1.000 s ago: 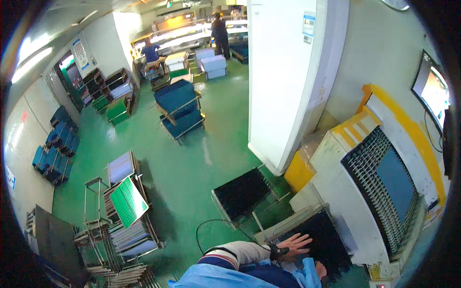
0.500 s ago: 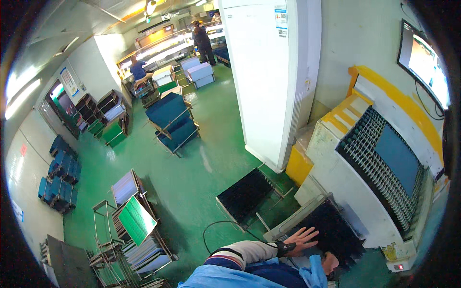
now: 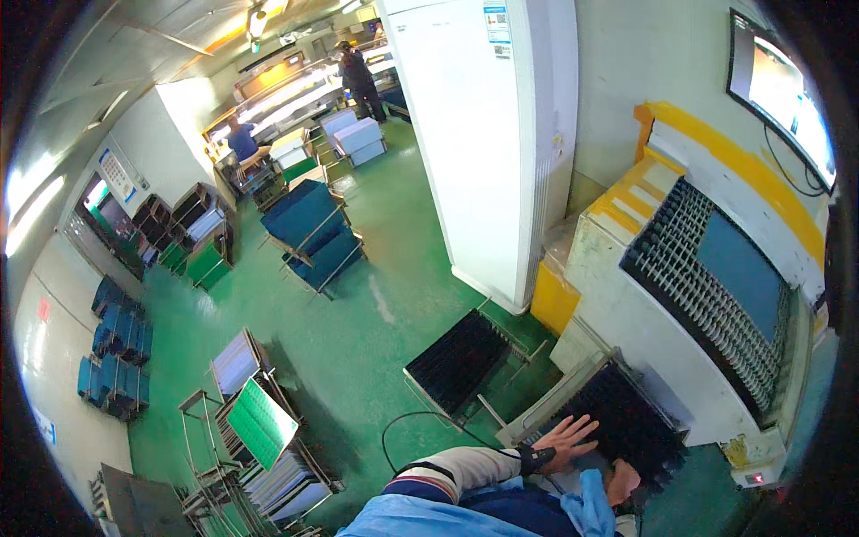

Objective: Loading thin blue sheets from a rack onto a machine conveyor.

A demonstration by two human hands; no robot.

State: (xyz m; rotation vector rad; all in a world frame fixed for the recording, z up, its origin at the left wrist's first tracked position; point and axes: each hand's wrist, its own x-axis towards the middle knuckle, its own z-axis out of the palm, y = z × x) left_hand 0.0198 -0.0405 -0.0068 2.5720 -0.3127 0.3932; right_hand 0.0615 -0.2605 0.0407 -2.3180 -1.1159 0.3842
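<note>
My left hand (image 3: 570, 442) has its fingers spread over the near left part of a black slotted rack (image 3: 626, 407); it holds nothing, and I cannot tell whether it touches the rack. A black band circles that wrist. My right hand (image 3: 621, 483) is at the rack's near edge, close beside the left one. Its fingers bend down and are mostly hidden, so what they grip, if anything, does not show. Right of the rack stands a machine with a bed of rollers (image 3: 689, 259), and a flat blue-grey panel (image 3: 738, 273) lies on the rollers.
Another black rack (image 3: 458, 358) stands on the green floor to the left. A tall white cabinet-like unit (image 3: 483, 161) rises behind it. Metal racks with a green panel (image 3: 261, 422) stand at the lower left. Two people work at a lit bench (image 3: 295, 103) far off.
The whole view has shifted slightly as my head turned. Both hands stay at the rack in nearly the same pose, and the panel still lies on the rollers.
</note>
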